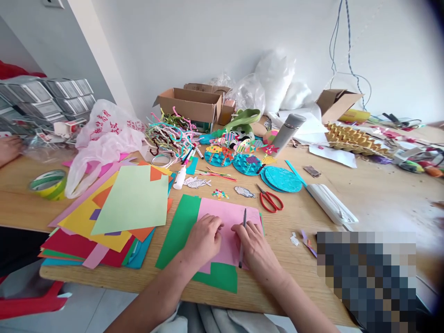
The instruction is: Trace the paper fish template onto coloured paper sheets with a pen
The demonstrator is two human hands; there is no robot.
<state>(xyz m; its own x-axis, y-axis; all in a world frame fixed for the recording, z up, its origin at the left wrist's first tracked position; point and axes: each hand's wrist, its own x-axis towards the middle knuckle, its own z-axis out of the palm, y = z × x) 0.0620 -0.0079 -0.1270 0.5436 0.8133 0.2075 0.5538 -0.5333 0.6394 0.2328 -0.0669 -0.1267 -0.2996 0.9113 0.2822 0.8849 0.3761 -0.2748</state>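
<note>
My left hand rests on a sheet of pink paper, its fingers curled together; what they hold, if anything, is hidden. Across from it my right hand is closed on the same sheet, with a dark grey pen held between its fingers. The pink paper lies over green paper. Just beyond the sheet are red-handled scissors, a grey drawn fish cutout and a small patch of colourful dotted pieces.
Stacked coloured paper lies to the left, near yellow tape and a plastic bag. Blue discs, a grey bottle and a white power strip stand or lie at right. Another person's hand shows far left.
</note>
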